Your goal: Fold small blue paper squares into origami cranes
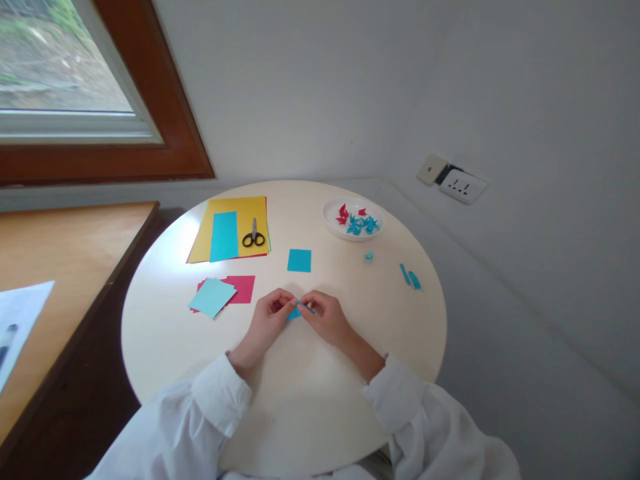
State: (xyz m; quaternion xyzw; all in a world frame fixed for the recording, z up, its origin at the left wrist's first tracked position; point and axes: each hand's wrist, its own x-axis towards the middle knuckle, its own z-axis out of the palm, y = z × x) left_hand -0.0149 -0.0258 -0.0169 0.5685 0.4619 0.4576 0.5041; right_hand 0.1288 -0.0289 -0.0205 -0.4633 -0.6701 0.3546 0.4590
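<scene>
A small piece of blue paper (294, 313) is pinched between both hands near the middle of the round table. My left hand (273, 312) is closed on its left side, thumb and fingertips together. From the right, my right hand (327, 316) grips the same paper, which looks partly folded. Fingers cover much of it, so its full shape is hidden. Just beyond the hands a flat blue paper square (299, 261) lies on the tabletop.
Left are pink squares (244, 289) under a pale blue square (213, 297). Behind them, scissors (254, 235) and a blue strip (225, 236) rest on yellow sheets (200, 233). A white plate (330, 223) holds folded red and blue pieces. Blue scraps (411, 277) lie right.
</scene>
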